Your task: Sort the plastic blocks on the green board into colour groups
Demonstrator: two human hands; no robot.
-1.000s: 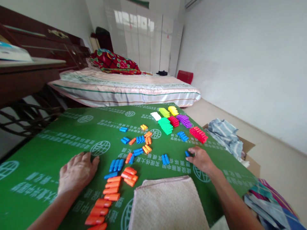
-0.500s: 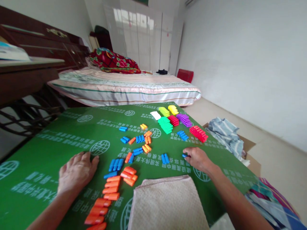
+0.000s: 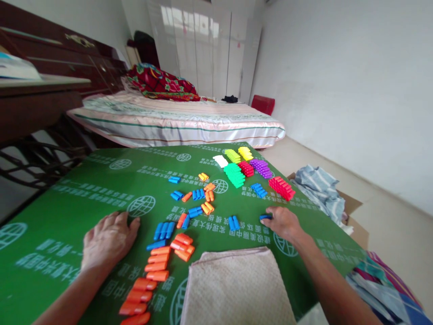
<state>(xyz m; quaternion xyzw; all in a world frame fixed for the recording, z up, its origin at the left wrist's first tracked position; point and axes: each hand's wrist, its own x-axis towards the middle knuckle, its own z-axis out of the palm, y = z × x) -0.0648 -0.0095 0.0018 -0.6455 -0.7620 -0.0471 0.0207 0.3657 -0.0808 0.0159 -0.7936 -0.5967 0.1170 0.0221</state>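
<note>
Nearby, right hand (image 3: 283, 223) pinches blue piece (image 3: 265, 217).

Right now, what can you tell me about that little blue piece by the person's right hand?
The blue piece is a small, smooth peg that looks like plastic, shaped like a short rounded tube. It lies flat on the green table cover, pointing sideways. The fingertips of the right hand touch its right end and partly hide it, so the grip cannot be made out. It sits apart from the others, with a pair of blue pegs to its left and a neat blue row farther away.
</note>
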